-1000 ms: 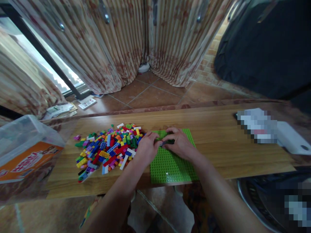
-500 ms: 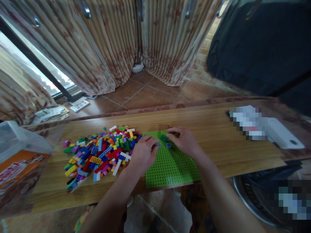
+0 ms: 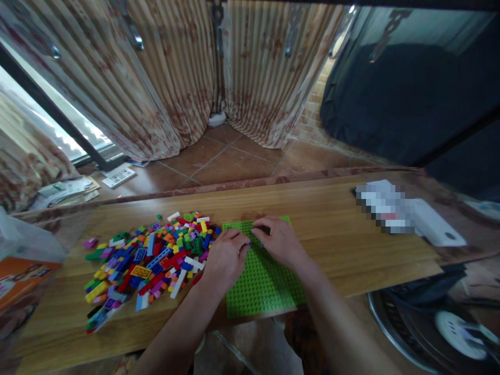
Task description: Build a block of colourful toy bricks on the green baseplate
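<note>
Both hands sit on the far part of the green baseplate (image 3: 260,281), which lies flat on the wooden table (image 3: 344,245) straight ahead at 12 o'clock, its near edge reaching the table's front edge. The left hand (image 3: 226,256) rests with fingers curled down over the plate's left margin, and the right hand (image 3: 278,240) lies just beside it, fingertips bent toward a small dark brick (image 3: 262,229) near the plate's far edge. Half a second ago the hands were slightly apart, and a dark green piece and a small blue one showed on the studs between them; now the hands have closed together and cover that spot, with only the dark brick peeking out under the right fingers. That reads as pressing the pieces down onto the plate (a judgement, since the contact itself is hidden). Whether either hand actually pinches a piece I cannot tell.

The heap of loose coloured bricks (image 3: 152,258) spreads at 10 o'clock from the hands, its right edge touching the left hand's knuckles. An orange-labelled box (image 3: 19,281) sits far off at 9 o'clock.
</note>
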Demonstrator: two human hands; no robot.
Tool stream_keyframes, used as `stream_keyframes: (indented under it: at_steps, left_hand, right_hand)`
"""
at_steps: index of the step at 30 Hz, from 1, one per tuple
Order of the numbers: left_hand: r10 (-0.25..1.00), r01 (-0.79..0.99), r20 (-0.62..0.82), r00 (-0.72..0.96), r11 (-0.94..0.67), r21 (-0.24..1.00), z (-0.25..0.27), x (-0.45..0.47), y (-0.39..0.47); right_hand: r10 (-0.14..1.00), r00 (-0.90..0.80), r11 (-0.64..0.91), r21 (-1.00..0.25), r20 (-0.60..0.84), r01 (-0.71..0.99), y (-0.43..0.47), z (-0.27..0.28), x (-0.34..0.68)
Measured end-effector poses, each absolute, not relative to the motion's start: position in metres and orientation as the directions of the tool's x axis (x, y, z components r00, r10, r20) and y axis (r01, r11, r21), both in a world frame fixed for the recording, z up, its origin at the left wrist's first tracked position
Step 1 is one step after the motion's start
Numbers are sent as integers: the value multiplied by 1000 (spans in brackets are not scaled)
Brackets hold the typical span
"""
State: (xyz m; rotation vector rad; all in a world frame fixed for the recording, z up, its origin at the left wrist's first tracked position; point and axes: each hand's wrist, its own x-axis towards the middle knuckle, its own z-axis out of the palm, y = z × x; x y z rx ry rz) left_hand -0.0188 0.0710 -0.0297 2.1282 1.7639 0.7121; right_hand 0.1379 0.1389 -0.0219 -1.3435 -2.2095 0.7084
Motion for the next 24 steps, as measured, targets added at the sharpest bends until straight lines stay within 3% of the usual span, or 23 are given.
stream_keyframes:
  at_steps: [15, 24]
  left_hand:
    - [974, 841, 208, 93, -188, 507, -32, -17, 75]
    - [979, 844, 196, 64, -158, 513, -30, -13, 76]
  right_hand:
    - [907, -402, 394, -589, 125, 706, 136, -22, 133]
    - [924, -344, 365, -648, 166, 669, 147, -24, 154]
